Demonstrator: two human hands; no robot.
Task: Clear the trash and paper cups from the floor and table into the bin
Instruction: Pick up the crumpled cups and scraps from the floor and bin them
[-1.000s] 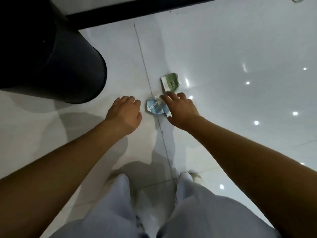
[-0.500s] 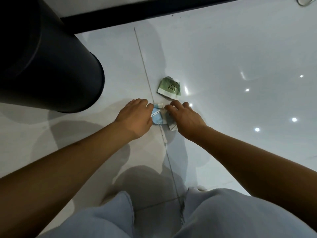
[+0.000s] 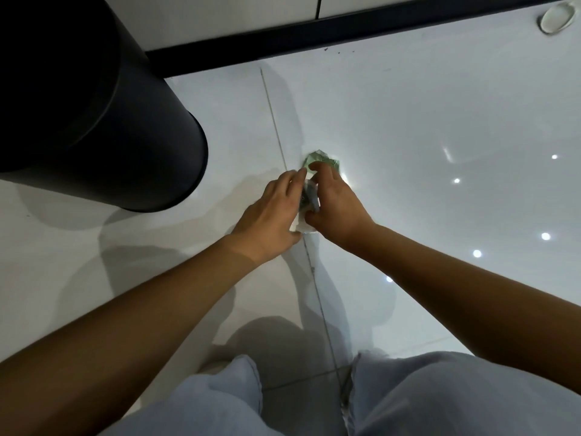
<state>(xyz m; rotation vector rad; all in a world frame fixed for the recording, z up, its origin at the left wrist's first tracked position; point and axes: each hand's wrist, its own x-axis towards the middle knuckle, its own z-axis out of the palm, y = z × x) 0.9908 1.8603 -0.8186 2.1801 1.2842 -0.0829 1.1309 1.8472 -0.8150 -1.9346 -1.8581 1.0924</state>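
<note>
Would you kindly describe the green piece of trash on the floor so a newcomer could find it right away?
Start at the large black bin at upper left, then move right across the white tiled floor to the person's two hands. The green wrapper lies crumpled just beyond the right hand fingertips. It is the only green item; the scrap between the hands is whitish.

Glossy white tiled floor (image 3: 424, 114), black baseboard (image 3: 283, 45), pale trousers (image 3: 440, 398).

A matt black bin (image 3: 103, 121) at 10 o'clock stands on glossy white floor tiles (image 3: 424, 121), beside crumpled green paper (image 3: 317, 158) and pale denim trousers (image 3: 440, 398).
</note>
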